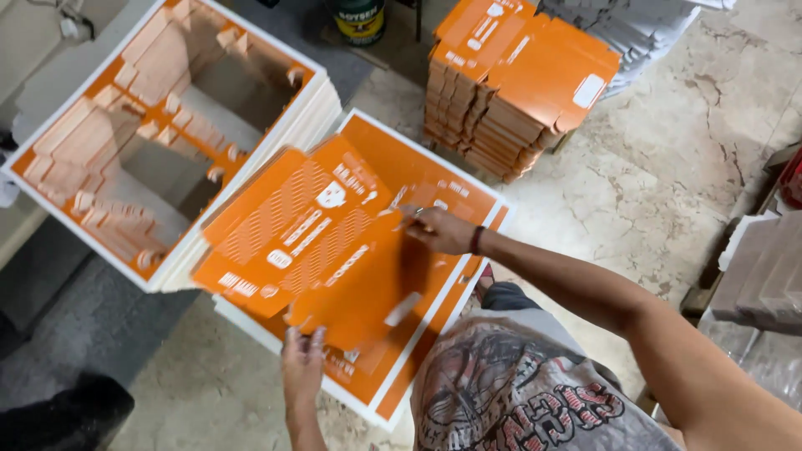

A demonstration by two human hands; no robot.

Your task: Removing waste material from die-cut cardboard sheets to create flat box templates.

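An orange die-cut carton blank (309,242) with white print is lifted off a stack of orange printed sheets (434,179) on the floor. My left hand (302,355) grips the blank's near edge. My right hand (439,230) holds its far right edge, fingers pinched on the card. The blank tilts and blurs slightly, partly hiding the sheet below.
A pile of leftover sheet frames with cut-out holes (159,125) lies at the left. Stacked orange carton blanks (510,83) sit at the back on the marble floor (668,167). A paint can (359,18) stands beyond. Grey cartons (764,276) are at the right, a dark shoe (67,413) at bottom left.
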